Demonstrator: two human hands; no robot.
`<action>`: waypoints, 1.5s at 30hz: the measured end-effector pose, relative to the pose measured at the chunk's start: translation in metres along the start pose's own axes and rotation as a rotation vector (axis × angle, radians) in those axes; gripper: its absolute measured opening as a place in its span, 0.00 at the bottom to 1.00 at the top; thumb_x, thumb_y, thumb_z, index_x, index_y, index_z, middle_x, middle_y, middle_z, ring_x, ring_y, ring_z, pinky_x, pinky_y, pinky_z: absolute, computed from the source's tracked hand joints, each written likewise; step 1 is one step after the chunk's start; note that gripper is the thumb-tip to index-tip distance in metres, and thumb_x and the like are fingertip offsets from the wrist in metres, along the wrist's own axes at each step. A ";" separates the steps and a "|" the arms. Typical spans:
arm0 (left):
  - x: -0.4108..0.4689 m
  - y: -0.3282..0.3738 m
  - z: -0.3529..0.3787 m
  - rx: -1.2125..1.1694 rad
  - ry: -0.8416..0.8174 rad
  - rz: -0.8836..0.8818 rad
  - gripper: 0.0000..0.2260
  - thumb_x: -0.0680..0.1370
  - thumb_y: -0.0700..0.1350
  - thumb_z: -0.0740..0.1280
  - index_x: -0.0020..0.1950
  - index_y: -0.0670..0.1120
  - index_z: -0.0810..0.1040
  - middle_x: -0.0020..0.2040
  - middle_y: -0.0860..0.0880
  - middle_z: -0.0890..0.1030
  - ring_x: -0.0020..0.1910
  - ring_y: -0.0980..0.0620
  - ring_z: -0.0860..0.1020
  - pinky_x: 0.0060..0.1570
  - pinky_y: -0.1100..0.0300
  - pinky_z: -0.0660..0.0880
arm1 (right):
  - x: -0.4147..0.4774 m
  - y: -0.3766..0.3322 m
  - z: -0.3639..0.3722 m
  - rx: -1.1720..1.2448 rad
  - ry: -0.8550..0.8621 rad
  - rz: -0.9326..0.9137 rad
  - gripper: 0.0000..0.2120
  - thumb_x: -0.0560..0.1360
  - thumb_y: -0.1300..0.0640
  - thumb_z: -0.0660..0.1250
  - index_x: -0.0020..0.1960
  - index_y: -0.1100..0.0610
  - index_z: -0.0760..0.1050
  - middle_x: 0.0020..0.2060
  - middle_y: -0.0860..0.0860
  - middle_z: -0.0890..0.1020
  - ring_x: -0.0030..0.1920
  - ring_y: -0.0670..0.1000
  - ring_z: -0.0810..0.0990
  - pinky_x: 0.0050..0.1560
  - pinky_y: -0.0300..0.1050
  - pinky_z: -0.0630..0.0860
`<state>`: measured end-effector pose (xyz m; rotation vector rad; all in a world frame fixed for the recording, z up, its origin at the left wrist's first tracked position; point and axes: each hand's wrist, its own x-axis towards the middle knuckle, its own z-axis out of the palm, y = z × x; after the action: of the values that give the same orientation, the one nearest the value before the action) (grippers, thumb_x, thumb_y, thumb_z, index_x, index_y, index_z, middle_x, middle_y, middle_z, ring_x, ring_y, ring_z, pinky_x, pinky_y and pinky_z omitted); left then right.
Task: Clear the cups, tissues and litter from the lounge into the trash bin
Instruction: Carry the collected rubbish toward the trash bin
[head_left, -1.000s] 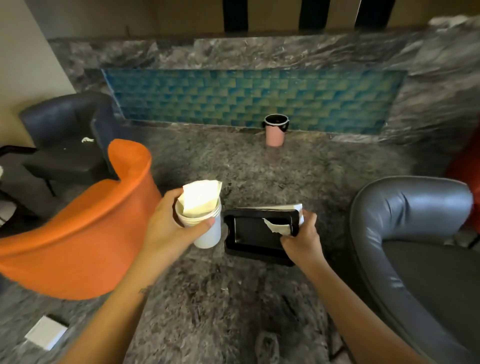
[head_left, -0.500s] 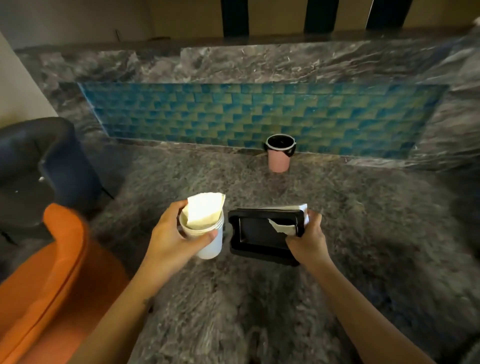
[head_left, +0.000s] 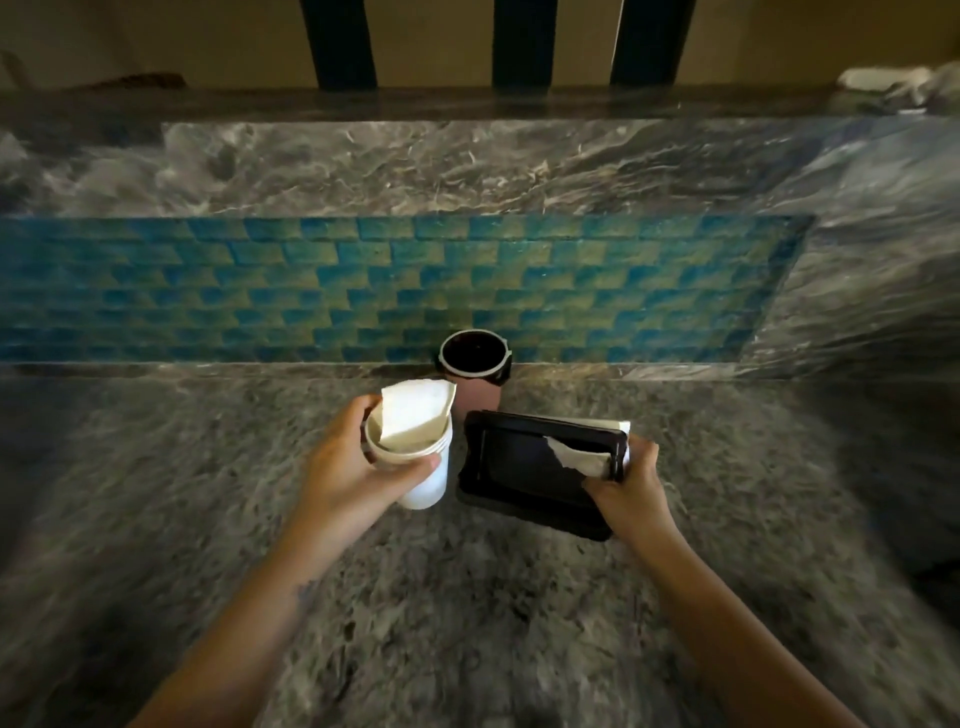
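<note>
as the trash bin (head_left: 475, 374) stands at 12 o'clock, the left hand (head_left: 353, 467) grips the stacked cups (head_left: 415, 470) (a tissue (head_left: 413, 418) tucked inside, likely to save a trip) and the right hand (head_left: 628, 488) pinches a torn tissue (head_left: 576, 457) against the tray (head_left: 524, 467).

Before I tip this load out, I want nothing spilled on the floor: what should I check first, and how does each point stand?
1. Left hand grips the stacked cups: ok.
2. Tissue tucked in the top cup: ok, though it sticks out.
3. Right hand holds the black tray, with the torn tissue pinched at its edge: ok.
4. Trash bin upright, mouth open: ok.
5. Room inside the bin: cannot tell, too dark.
6. Hands over the bin: not ok, it lies ahead.
</note>
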<state>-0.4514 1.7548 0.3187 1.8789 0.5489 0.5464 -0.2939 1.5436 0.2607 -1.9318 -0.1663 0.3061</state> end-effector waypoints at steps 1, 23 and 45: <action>0.032 -0.003 0.007 0.002 -0.011 0.009 0.28 0.59 0.55 0.76 0.55 0.64 0.69 0.54 0.58 0.78 0.52 0.56 0.79 0.51 0.54 0.77 | 0.030 -0.003 0.007 0.017 0.011 0.003 0.22 0.71 0.64 0.67 0.57 0.54 0.59 0.43 0.46 0.71 0.49 0.52 0.73 0.46 0.47 0.70; 0.660 -0.177 0.088 0.181 -0.025 -0.124 0.37 0.63 0.48 0.79 0.68 0.46 0.67 0.60 0.50 0.75 0.57 0.52 0.75 0.53 0.53 0.75 | 0.636 -0.049 0.230 -0.088 -0.026 0.225 0.18 0.72 0.66 0.64 0.53 0.54 0.58 0.38 0.51 0.72 0.37 0.49 0.74 0.31 0.44 0.71; 0.929 -0.534 0.268 0.214 -0.080 -0.413 0.30 0.64 0.43 0.77 0.60 0.53 0.66 0.55 0.55 0.73 0.52 0.60 0.73 0.44 0.72 0.70 | 0.967 0.174 0.483 -0.274 -0.094 0.552 0.36 0.68 0.57 0.69 0.69 0.58 0.54 0.64 0.62 0.67 0.62 0.64 0.69 0.58 0.63 0.71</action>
<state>0.3794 2.3016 -0.1620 1.9038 0.9438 0.1436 0.4854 2.1601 -0.1981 -2.2133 0.2858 0.7728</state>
